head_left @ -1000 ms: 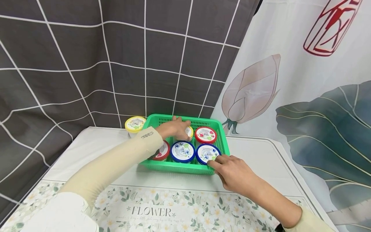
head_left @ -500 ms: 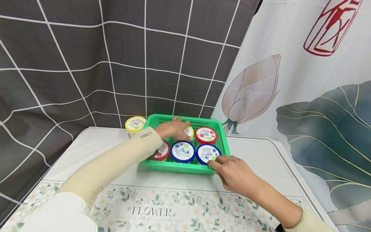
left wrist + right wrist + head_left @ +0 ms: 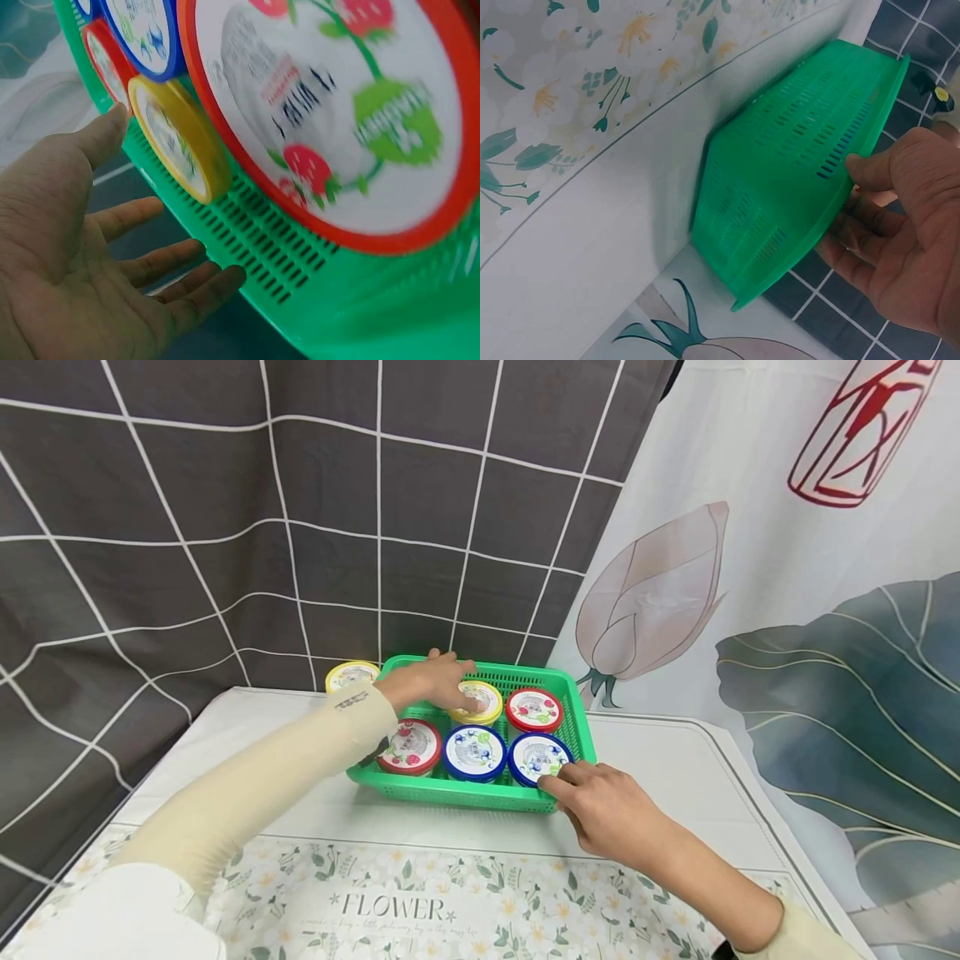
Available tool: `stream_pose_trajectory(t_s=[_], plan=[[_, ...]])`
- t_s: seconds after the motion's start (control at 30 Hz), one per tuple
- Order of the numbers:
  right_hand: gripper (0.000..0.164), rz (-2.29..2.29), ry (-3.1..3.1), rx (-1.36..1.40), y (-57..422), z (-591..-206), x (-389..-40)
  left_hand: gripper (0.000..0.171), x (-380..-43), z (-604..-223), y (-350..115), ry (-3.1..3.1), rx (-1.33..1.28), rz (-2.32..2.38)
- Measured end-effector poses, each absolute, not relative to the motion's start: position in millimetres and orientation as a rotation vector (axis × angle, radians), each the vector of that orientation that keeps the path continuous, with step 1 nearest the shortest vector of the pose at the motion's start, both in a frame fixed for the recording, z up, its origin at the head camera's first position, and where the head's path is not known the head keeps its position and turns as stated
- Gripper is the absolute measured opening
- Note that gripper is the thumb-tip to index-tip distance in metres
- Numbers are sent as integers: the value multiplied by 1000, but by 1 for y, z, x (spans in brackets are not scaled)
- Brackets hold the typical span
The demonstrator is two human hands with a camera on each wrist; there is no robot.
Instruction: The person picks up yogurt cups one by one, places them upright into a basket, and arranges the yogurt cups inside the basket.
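Observation:
My left hand (image 3: 435,682) is over the back of the green basket (image 3: 465,793), above a tub with a yellow lid (image 3: 489,700). In the left wrist view the fingers of that hand (image 3: 90,255) are spread and hold nothing, with the thumb near the yellow rim. Around that tub in the basket stand red-lidded tubs at front left (image 3: 411,747) and back right (image 3: 534,710), plus two blue-lidded tubs (image 3: 475,752) along the front. My right hand (image 3: 611,806) grips the basket's front right corner; the right wrist view has its thumb against the outer wall (image 3: 780,165).
Another yellow-lidded tub (image 3: 352,675) stands outside the basket, on its left, partly behind my left sleeve. A dark gridded curtain (image 3: 315,568) hangs close behind the basket. A flower-printed cloth (image 3: 390,877) covers the table's front.
My left hand has let go of the yellow-lidded tub in the basket and shifted a little left, uncovering more of its lid and the front left red lid. The right hand stays put.

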State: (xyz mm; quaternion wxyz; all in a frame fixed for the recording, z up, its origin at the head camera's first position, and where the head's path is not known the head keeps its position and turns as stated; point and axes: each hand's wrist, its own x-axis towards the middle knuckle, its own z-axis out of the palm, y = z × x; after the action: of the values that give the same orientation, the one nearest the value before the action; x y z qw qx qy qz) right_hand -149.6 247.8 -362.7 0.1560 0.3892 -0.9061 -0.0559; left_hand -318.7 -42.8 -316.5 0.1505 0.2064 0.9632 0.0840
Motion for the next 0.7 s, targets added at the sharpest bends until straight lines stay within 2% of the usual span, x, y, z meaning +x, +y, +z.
stream_pose_trajectory(t_s=[0.23, 0.7], plan=[[37, -158, -2579, 1115, 247, -363, -149, 76, -325, -310, -62, 2794, 656, 237], [38, -156, -2570, 1118, 248, -365, -150, 64, -325, -298, -119, 2883, 541, 284]])
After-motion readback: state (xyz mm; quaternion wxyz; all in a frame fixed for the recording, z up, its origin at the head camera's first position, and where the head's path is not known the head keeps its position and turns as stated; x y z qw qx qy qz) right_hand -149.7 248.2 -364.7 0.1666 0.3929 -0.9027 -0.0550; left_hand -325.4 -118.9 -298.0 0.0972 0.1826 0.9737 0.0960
